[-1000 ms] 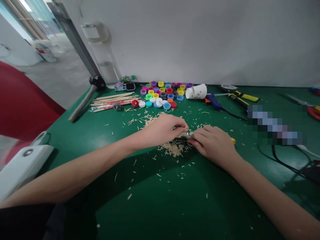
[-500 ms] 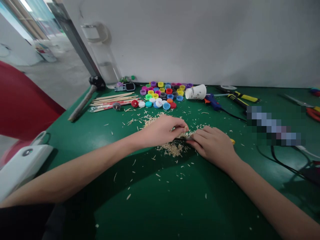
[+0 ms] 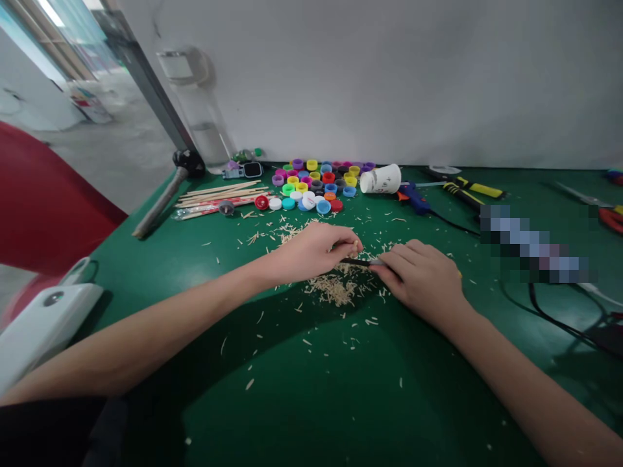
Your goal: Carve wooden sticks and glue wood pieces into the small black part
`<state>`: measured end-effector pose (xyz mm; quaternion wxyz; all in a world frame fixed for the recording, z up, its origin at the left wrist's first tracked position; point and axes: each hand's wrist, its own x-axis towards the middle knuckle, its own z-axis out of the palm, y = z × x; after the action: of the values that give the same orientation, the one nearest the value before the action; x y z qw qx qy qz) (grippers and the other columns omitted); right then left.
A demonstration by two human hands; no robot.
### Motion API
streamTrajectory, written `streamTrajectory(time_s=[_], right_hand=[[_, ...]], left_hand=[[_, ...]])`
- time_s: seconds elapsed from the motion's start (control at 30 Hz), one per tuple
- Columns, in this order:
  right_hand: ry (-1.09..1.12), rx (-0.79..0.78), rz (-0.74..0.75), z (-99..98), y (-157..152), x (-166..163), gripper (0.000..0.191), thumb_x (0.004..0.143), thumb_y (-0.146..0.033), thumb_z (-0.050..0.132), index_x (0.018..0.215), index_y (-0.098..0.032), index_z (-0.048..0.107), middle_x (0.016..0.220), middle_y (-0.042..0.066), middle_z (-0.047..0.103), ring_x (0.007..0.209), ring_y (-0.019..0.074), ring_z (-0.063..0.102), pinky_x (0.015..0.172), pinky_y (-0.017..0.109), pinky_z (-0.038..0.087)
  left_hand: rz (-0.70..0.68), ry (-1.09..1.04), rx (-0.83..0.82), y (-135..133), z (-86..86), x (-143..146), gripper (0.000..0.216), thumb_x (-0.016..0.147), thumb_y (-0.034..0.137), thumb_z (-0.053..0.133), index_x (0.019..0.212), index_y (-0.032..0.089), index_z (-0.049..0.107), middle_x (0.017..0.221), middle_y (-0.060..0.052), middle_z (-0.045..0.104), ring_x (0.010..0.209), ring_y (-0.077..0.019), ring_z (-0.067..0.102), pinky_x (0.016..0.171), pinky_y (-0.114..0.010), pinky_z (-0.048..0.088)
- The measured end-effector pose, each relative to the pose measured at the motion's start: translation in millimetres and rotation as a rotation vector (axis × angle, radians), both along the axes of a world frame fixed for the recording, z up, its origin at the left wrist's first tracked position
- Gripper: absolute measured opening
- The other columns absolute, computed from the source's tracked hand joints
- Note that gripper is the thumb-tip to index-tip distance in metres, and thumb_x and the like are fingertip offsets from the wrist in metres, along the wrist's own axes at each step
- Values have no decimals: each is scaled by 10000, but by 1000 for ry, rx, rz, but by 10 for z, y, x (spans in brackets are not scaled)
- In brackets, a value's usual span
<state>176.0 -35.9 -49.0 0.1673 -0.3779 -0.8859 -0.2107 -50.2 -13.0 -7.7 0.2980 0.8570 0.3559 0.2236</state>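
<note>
My left hand (image 3: 314, 251) is closed in a pinch on a small wooden stick (image 3: 355, 245); only its pale end shows at the fingertips. My right hand (image 3: 422, 275) is wrapped round a utility knife (image 3: 357, 262), whose dark blade points left and reaches under the left fingers. A bit of the knife's yellow end peeks out behind the right hand. Whether the blade touches the stick is hidden. Beneath both hands lies a heap of wood shavings (image 3: 338, 290), with more curls scattered over the green table (image 3: 311, 408).
Behind the hands are many coloured bottle caps (image 3: 328, 177), a tipped paper cup (image 3: 381, 179) and a blue glue gun (image 3: 413, 197). Wooden sticks (image 3: 219, 191), a smartwatch (image 3: 252, 170) and a hammer (image 3: 163, 198) lie left. Pliers (image 3: 462, 194) and scissors (image 3: 610, 219) lie right.
My right hand and the knife have shifted slightly right, away from the left fingers, baring more of the blade. My left hand has drawn a little to the left, still pinching the stick.
</note>
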Motion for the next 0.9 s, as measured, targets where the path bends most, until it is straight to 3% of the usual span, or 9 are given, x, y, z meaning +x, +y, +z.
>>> streamTrajectory(time_s=[0.13, 0.43, 0.67, 0.9], right_hand=[[-90, -33, 2, -17, -9, -18, 291, 929, -362, 455, 761, -186, 614, 713, 21, 608, 718, 163, 456, 631, 304, 256], [31, 86, -50, -6, -59, 7, 265, 903, -343, 506, 727, -177, 613, 650, 23, 573, 686, 160, 433, 613, 300, 254], [-98, -47, 8, -4, -16, -33, 296, 928, -374, 461, 751, -184, 603, 704, 22, 602, 711, 162, 446, 632, 304, 255], [21, 97, -35, -19, -76, 3, 238, 898, -336, 514, 740, -183, 604, 662, 18, 567, 688, 159, 414, 619, 299, 256]], left_hand=[[0, 18, 19, -6, 2, 6, 283, 913, 258, 402, 981, 174, 664, 918, -27, 704, 760, -120, 612, 618, -238, 412], [4, 32, 7, -8, 6, -9, 259, 916, 244, 387, 997, 172, 622, 939, -37, 687, 772, -122, 605, 604, -233, 400], [1, 48, 41, -72, 11, 17, 236, 916, 226, 393, 1023, 179, 598, 895, -5, 681, 621, -77, 543, 573, -226, 376], [15, 33, 53, -64, 14, 25, 232, 912, 246, 418, 994, 170, 622, 892, -18, 681, 698, -99, 577, 597, -225, 390]])
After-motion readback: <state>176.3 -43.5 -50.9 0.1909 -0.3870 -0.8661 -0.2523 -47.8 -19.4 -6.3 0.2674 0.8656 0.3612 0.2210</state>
